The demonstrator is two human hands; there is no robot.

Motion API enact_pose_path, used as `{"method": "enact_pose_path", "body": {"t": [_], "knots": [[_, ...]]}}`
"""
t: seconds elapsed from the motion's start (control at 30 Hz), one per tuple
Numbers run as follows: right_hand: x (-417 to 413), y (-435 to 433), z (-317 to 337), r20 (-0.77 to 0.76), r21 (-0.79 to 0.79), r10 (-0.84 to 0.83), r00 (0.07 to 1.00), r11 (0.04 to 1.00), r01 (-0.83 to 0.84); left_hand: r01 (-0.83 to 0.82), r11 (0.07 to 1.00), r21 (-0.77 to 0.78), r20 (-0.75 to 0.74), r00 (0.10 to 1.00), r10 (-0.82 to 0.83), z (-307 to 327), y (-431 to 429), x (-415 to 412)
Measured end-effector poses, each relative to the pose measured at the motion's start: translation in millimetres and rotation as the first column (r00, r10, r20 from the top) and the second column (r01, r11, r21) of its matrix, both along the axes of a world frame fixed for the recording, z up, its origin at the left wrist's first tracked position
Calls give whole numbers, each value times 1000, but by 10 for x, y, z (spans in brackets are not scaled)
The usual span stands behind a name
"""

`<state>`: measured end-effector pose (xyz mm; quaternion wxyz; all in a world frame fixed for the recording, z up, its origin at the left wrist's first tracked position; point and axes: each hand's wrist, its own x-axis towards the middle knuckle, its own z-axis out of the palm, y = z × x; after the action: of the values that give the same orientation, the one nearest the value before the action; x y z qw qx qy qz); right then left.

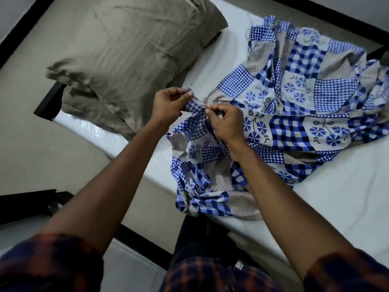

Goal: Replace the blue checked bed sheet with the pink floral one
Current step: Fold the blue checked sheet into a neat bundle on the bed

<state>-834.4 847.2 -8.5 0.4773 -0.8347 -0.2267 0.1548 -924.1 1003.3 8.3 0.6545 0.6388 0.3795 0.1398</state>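
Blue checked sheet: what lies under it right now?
The blue checked sheet lies bunched on the bare white mattress, which shows beside it. Anything else beneath the heap is hidden. The left hand and right hand pinch its edge.

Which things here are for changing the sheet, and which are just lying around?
For the job:
- blue checked sheet, bunched up
- bare white mattress under it
- left hand and right hand, both pinching the sheet's edge

Just lying about:
- stacked taupe pillows
- black bed frame
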Motion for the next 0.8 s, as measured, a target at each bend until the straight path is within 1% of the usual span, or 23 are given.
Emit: {"method": "enact_pose_path", "body": {"t": [0.03,0.1,0.2,0.27,0.33,0.4,0.47,0.53,0.63,0.67,0.77,0.8], "knots": [[133,-2,-9,33,-30,-58,998,998,59,4,1000,13,7,1000,-4,-36,57,39],[435,1,-34,48,-88,-174,984,980,178,-6,999,34,-32,999,7,-136,153,88],[845,1,-195,-26,-195,-260,965,948,251,52,998,44,-190,981,-42,-415,209,57],[995,-6,-370,-69,-237,-275,959,938,252,123,992,32,-333,937,-106,-735,246,-54],[1030,-26,-564,-96,-279,-280,955,929,244,163,986,-17,-468,871,-152,-1031,263,-193],[1040,-46,-779,-119,-328,-312,943,908,259,174,981,-80,-546,816,-189,-1291,236,-276],[1034,-60,-928,-132,-346,-379,916,883,315,215,971,-104,-574,784,-236,-1448,175,-296],[1017,-83,-1013,-131,-338,-484,865,842,420,247,962,-116,-572,775,-268,-1534,140,-263],[1070,-131,-1152,-107,-328,-598,794,775,540,306,930,-204,-584,725,-367,-1629,142,-68],[1087,-142,-1166,-115,-319,-605,788,774,547,357,905,-230,-595,685,-421,-1637,117,-25],[1180,-159,-1156,-153,-279,-591,792,795,539,568,777,-270,-676,463,-573,-1631,-10,17],[1205,-156,-1140,-148,-270,-586,797,799,538,588,747,-308,-670,424,-610,-1610,-68,-21]]}}
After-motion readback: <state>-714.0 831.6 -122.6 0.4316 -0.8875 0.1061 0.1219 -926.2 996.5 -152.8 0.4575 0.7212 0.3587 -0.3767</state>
